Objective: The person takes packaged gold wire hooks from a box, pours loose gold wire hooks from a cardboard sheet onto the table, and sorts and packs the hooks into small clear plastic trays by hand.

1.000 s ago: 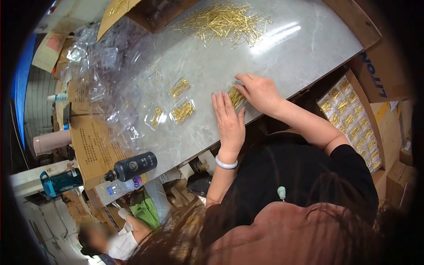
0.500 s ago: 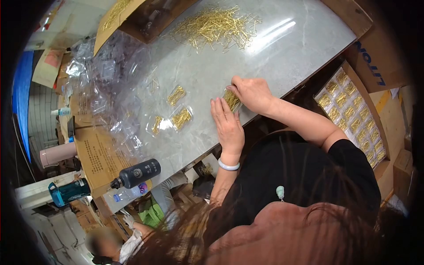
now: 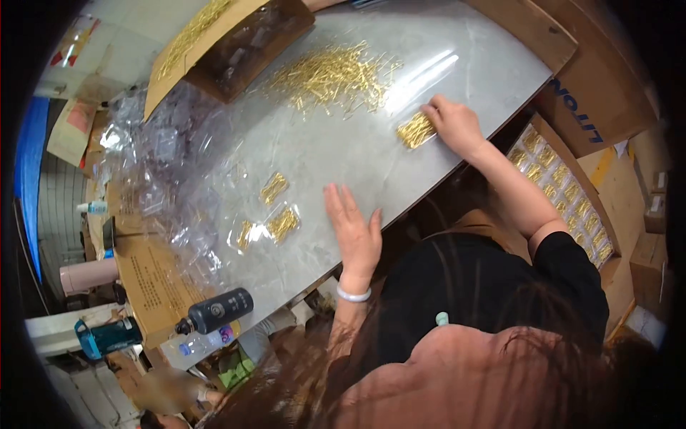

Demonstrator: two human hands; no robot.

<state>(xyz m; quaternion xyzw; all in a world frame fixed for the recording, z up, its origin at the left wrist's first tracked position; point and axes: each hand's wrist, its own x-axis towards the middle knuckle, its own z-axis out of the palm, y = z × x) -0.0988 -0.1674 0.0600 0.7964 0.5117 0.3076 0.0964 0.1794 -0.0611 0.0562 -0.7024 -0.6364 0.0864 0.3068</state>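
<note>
My right hand (image 3: 457, 125) is closed on the edge of a clear packet of gold hooks (image 3: 416, 130), at the table's right side. Flat on the grey table (image 3: 371, 168), with fingers stretched, lies my left hand (image 3: 354, 232), wearing a pale bracelet and holding nothing. To its left are a small bundle of gold hooks (image 3: 274, 188) and a clear packet filled with them (image 3: 283, 224). Another packet (image 3: 245, 234) sits beside that one. A loose pile of gold hooks (image 3: 332, 77) spreads over the far part of the table.
Clear plastic packets (image 3: 168, 146) are heaped at the left. An open carton (image 3: 250, 50) stands behind them. A dark bottle (image 3: 220, 311) lies near the left table edge. At the right, a box (image 3: 607, 264) holds rows of filled packets. Part of another person (image 3: 161, 390) shows at lower left.
My right hand has moved up and right with the packet of hooks, away from my left hand. My left hand now rests apart on the table. The camera view has shifted.
</note>
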